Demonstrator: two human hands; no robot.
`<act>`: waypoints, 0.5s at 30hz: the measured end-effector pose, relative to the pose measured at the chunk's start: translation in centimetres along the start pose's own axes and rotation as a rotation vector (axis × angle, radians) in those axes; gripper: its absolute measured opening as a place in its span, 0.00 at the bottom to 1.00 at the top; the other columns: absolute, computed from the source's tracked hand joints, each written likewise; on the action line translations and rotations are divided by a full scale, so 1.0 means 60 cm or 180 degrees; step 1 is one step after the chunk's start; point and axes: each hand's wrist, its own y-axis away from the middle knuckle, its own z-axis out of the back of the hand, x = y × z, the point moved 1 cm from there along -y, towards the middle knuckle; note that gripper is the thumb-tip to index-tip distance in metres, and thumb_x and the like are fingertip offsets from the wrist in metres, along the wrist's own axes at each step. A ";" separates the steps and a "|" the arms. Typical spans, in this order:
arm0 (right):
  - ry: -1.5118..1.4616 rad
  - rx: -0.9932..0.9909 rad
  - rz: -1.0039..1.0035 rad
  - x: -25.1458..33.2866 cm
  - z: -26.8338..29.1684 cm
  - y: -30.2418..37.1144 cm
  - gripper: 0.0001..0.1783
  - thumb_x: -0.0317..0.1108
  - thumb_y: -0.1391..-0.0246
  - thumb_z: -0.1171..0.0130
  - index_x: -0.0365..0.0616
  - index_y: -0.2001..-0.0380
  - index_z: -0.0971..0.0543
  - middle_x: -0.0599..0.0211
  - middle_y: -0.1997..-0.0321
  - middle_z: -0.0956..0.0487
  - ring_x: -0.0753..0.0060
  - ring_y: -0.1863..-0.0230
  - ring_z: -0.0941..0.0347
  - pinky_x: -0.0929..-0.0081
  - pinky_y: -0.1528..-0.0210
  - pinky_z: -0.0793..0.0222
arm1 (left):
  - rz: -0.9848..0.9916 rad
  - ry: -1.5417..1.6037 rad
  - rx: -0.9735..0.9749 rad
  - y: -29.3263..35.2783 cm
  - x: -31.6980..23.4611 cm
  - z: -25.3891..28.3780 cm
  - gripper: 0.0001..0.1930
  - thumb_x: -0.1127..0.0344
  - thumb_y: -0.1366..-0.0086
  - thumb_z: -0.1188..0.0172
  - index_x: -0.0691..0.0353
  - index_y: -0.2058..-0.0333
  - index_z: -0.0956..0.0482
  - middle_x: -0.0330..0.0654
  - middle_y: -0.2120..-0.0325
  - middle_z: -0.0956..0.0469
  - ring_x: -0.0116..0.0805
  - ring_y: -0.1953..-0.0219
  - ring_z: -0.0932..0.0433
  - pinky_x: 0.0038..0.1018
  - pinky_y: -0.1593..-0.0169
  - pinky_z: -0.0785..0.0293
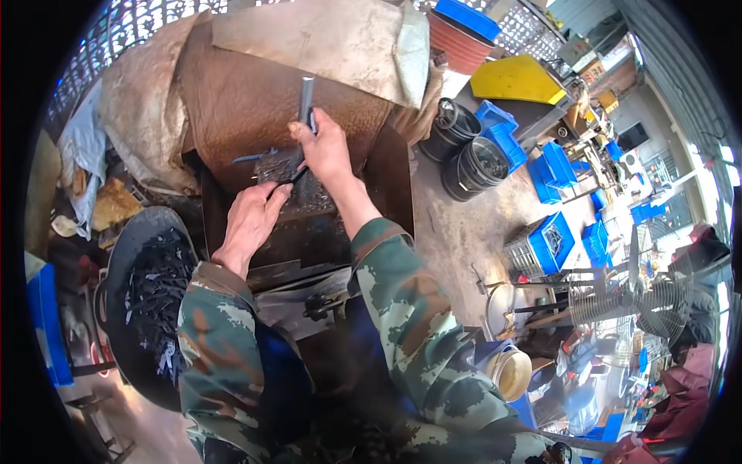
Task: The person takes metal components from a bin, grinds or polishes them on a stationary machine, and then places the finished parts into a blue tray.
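My right hand (326, 151) is closed round a grey metal rod (307, 94), which stands up above the fist with a shiny top end. My left hand (251, 220) pinches a thin dark strip (298, 175) between thumb and fingers, just below the right hand. Both work over a worn metal block (313, 195) in the middle of a brown, dirty work stand. Just left of the right hand lies a narrow blue-grey piece (249, 158). Where the rod's lower end meets the strip or block is hidden by my fingers.
A black basin (127, 371) full of dark metal strips stands at my left. Stiff brown sheets (286, 100) rise behind the block. To the right are black buckets (477, 166), blue crates (553, 241) and a fan (634, 298) with a wire guard.
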 end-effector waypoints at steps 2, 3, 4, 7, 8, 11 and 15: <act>0.0097 -0.0120 0.0095 0.009 -0.007 0.005 0.09 0.35 0.41 0.38 0.40 0.63 0.23 0.63 0.71 0.18 0.72 0.69 0.22 0.69 0.69 0.24 | -0.0069 0.0026 -0.0206 0.000 0.001 0.001 0.16 0.54 0.33 0.43 0.62 0.60 0.19 0.58 0.72 0.22 0.57 0.65 0.22 0.41 0.60 0.28; 0.0151 -0.0145 0.0089 0.004 0.001 0.006 0.09 0.35 0.41 0.38 0.40 0.63 0.23 0.63 0.71 0.18 0.72 0.69 0.22 0.69 0.69 0.24 | -0.0099 0.0072 -0.0183 -0.003 -0.002 -0.011 0.16 0.54 0.33 0.43 0.62 0.60 0.19 0.58 0.72 0.22 0.57 0.65 0.22 0.41 0.60 0.28; 0.0145 -0.0113 0.0043 -0.002 0.010 0.006 0.10 0.35 0.41 0.38 0.40 0.63 0.24 0.63 0.71 0.18 0.72 0.70 0.22 0.69 0.70 0.25 | -0.0169 0.0308 -0.0236 -0.007 -0.006 -0.024 0.15 0.56 0.33 0.43 0.63 0.60 0.19 0.57 0.73 0.22 0.57 0.66 0.22 0.41 0.61 0.28; 0.0127 -0.0146 0.0050 -0.003 0.020 -0.001 0.10 0.35 0.41 0.39 0.39 0.64 0.24 0.63 0.70 0.18 0.72 0.70 0.23 0.70 0.74 0.25 | -0.0330 0.0405 -0.0270 -0.015 -0.015 -0.022 0.13 0.59 0.34 0.43 0.63 0.60 0.19 0.56 0.73 0.22 0.55 0.68 0.22 0.38 0.62 0.28; 0.0185 -0.0230 0.0277 -0.003 0.024 -0.005 0.10 0.35 0.41 0.39 0.39 0.63 0.25 0.63 0.70 0.19 0.72 0.71 0.23 0.70 0.76 0.26 | -0.0396 0.0297 -0.0249 -0.020 -0.020 -0.021 0.13 0.61 0.34 0.43 0.64 0.59 0.19 0.55 0.73 0.22 0.52 0.69 0.22 0.37 0.62 0.28; -0.0227 0.0180 -0.0418 0.036 0.020 0.018 0.13 0.35 0.40 0.39 0.39 0.59 0.27 0.62 0.74 0.24 0.69 0.80 0.25 0.71 0.84 0.29 | -0.0099 0.0410 -0.0466 -0.009 0.012 0.003 0.13 0.62 0.35 0.43 0.66 0.59 0.20 0.52 0.74 0.20 0.40 0.72 0.22 0.35 0.62 0.28; -0.0207 0.0144 -0.0418 0.051 0.034 0.018 0.13 0.35 0.40 0.40 0.38 0.58 0.27 0.61 0.73 0.23 0.69 0.82 0.25 0.70 0.84 0.28 | 0.0291 0.1471 -0.0734 -0.012 0.008 0.014 0.11 0.61 0.30 0.45 0.63 0.61 0.21 0.28 0.82 0.35 0.17 0.78 0.37 0.19 0.74 0.42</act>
